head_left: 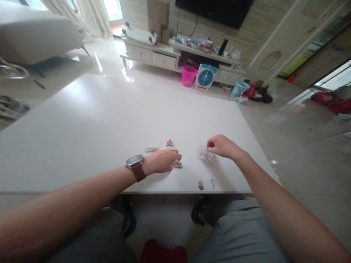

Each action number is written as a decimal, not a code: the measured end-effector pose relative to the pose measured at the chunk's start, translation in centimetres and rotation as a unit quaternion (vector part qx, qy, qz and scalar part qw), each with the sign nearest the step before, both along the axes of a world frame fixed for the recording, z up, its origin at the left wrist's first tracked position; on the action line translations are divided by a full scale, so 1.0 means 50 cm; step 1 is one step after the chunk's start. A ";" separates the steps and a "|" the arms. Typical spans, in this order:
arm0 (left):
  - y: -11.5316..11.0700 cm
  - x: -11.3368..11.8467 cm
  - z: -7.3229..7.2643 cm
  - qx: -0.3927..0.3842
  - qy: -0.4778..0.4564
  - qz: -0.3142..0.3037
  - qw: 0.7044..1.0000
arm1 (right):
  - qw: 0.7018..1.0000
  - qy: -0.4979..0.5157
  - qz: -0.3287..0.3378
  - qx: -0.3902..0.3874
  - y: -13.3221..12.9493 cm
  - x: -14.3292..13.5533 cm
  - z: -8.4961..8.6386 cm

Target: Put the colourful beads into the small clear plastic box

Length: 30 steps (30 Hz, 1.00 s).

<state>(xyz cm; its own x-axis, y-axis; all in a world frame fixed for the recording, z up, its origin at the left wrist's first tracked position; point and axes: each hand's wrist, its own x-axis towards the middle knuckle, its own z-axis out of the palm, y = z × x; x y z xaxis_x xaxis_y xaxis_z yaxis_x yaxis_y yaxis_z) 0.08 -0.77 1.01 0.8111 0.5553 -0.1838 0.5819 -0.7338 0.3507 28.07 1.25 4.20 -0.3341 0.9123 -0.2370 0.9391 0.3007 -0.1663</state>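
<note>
My left hand [164,160], with a watch on its wrist, hovers low over the white table, just above a small cluster of green and orange beads [178,165]. Its fingers are curled together; what they hold, if anything, is too small to make out. My right hand [221,145] is pinched closed at the right edge of a clear plastic compartment box [203,153] with small pieces inside. Whatever lies between those fingertips is hidden. Beyond my left hand are pink and orange beads [169,143] and a row of thin rings [151,149].
Near the front edge of the white table [123,106] lie a yellow-and-blue cartoon figure charm [200,185] and a small clear drop-shaped piece [213,183]. Across the floor stand a pink basket [189,76], a blue-and-white fan [206,76] and a low cabinet [139,54].
</note>
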 end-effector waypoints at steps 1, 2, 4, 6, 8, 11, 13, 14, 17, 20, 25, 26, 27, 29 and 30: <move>0.001 0.000 0.000 -0.003 0.004 -0.002 1.000 | 1.000 0.001 -0.004 -0.018 -0.002 0.006 -0.001; 0.001 0.001 0.000 -0.006 0.008 -0.002 1.000 | 0.999 0.002 -0.006 -0.040 -0.005 0.011 -0.002; 0.003 0.002 -0.002 -0.010 0.012 -0.002 1.000 | 0.997 0.004 -0.003 -0.081 -0.009 0.015 -0.006; 0.005 0.003 -0.007 -0.012 0.011 -0.004 1.000 | 0.995 0.002 0.003 -0.100 -0.011 0.016 -0.011; 0.006 0.004 -0.012 -0.013 0.009 -0.005 1.000 | 0.995 -0.004 0.014 -0.101 -0.011 0.013 -0.018; 0.008 0.006 -0.015 -0.015 0.011 -0.007 1.000 | 0.994 -0.014 0.033 -0.101 -0.007 0.010 -0.035; 0.008 0.007 -0.014 -0.019 0.016 -0.007 1.000 | 0.994 -0.019 0.037 -0.104 -0.002 0.008 -0.047; 0.008 0.007 -0.013 -0.021 0.017 -0.007 1.000 | 0.994 -0.020 0.036 -0.106 0.000 0.008 -0.051; 0.007 0.006 -0.009 -0.026 0.021 -0.007 0.999 | 0.993 -0.014 0.031 -0.116 0.003 0.007 -0.050; 0.004 0.004 -0.004 -0.023 0.027 -0.009 0.999 | 0.994 -0.006 0.024 -0.108 0.001 0.008 -0.028; 0.001 0.002 0.004 -0.022 0.030 -0.004 0.999 | 0.996 0.068 0.047 -0.036 -0.008 -0.007 -0.003; 0.001 0.002 0.004 -0.021 0.030 -0.003 0.999 | 0.993 0.090 0.067 -0.030 -0.009 -0.017 -0.006; 0.001 0.002 0.004 -0.019 0.032 -0.003 0.999 | 0.990 0.107 0.090 -0.028 -0.011 -0.030 -0.012; 0.001 0.002 0.003 -0.013 0.035 -0.002 0.999 | 0.980 0.119 0.157 -0.026 -0.015 -0.061 -0.027; 0.002 0.002 0.002 -0.011 0.037 -0.002 0.999 | 0.977 0.114 0.180 -0.023 -0.016 -0.078 -0.035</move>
